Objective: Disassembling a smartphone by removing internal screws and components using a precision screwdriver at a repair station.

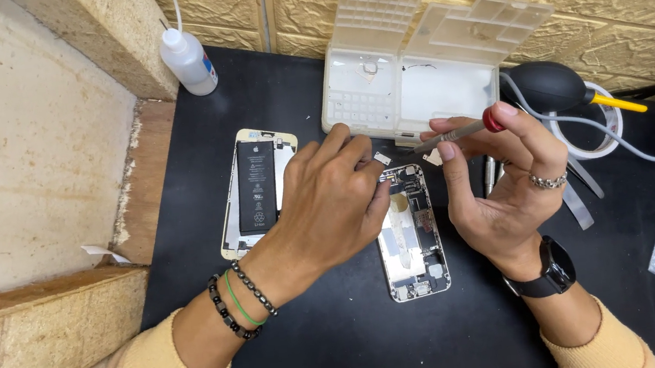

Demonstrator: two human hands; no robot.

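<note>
1. Right hand (501, 189) pinches a red-capped screwdriver (457, 133), tip aimed left over the opened phone shell (411, 236).
2. Left hand (333, 200) rests on the shell's upper left edge, fingers curled; what they pinch is hidden.
3. Small silver plate (382, 157) sits just beyond the fingertips.
4. Second phone back with black battery (256, 188) lies left (label unreadable).
5. White squeeze bottle (188, 60) far left; open parts box (405, 68) behind.

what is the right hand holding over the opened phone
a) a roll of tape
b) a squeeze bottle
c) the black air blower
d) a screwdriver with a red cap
d: the right hand pinches a slim screwdriver with a red cap, its tip aimed toward the opened phone; the left hand rests on that phone's top end.
</note>
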